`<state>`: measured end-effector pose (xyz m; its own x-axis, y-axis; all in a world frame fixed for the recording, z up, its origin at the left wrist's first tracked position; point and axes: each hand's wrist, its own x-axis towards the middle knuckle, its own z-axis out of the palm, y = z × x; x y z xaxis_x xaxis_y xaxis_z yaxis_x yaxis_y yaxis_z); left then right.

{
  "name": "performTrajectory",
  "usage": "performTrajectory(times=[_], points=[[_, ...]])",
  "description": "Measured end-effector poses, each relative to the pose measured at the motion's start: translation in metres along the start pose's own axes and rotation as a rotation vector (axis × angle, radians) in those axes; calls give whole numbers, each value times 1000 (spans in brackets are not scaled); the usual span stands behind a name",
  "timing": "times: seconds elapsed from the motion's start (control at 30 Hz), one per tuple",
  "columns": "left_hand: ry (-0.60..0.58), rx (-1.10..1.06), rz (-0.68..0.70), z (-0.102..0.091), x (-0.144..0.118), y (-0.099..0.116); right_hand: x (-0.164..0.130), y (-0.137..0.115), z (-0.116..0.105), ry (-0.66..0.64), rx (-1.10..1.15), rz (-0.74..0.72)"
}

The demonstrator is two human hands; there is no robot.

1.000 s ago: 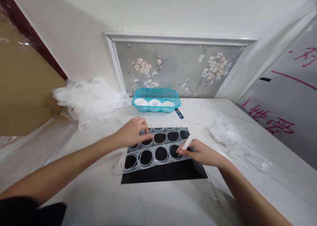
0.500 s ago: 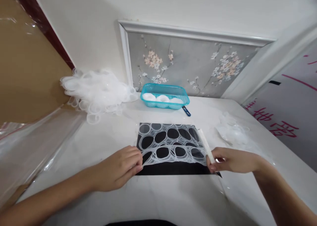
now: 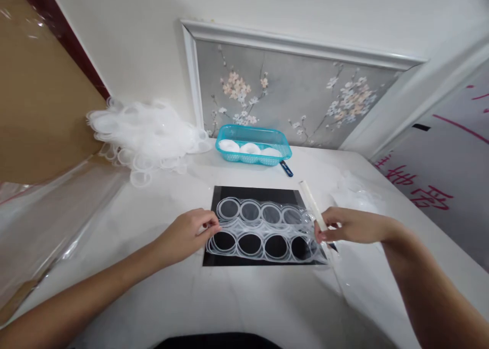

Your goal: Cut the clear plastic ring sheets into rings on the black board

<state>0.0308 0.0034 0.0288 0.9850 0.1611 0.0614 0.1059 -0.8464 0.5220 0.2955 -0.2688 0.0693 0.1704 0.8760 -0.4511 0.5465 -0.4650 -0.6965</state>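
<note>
On the table lies a black rectangular mat (image 3: pixel 257 193). Over it are translucent plastic sheets (image 3: pixel 250 227) with rows of ring outlines, one row behind another. My left hand (image 3: pixel 196 233) is closed at the left edge of the sheets, thumb and fingertips pinched on the plastic. At the right edge, my right hand (image 3: pixel 340 225) is closed round a long, flat white stick (image 3: pixel 310 198), which slants across the mat's right side. A small dark point shows below that hand. Whether its fingertips also grip the plastic, I cannot tell.
Behind the mat stands a blue plastic basket (image 3: pixel 254 130) with white round pieces in it. A dark blue cutter (image 3: pixel 286 168) lies by it. At left is a heap of translucent rings (image 3: pixel 148 135); more clear scraps (image 3: pixel 357 196) lie at right. A framed floral panel (image 3: pixel 282 99) backs the table.
Both hands have moved away from me, toward the mat's far side. The sheets' ring rows have shifted and now lie in two straighter rows, leaving the mat's far strip bare.
</note>
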Motion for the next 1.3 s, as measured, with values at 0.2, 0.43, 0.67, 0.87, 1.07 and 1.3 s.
performTrajectory(times=[0.2, 0.43, 0.67, 0.87, 1.07, 1.3], points=[[92, 379, 262, 33, -5, -16, 61, -25, 55, 708, 248, -49], [41, 534, 309, 53, -17, -15, 132, -71, 126, 678, 485, -236], [51, 542, 339, 56, -18, -21, 150, -62, 139, 733, 465, -247], [90, 509, 366, 56, -17, -22, 149, -62, 142, 760, 368, -289], [105, 467, 358, 53, -16, -20, 152, -60, 141, 785, 337, -292], [80, 463, 364, 51, -12, -23, 149, -62, 141, 795, 324, -291]])
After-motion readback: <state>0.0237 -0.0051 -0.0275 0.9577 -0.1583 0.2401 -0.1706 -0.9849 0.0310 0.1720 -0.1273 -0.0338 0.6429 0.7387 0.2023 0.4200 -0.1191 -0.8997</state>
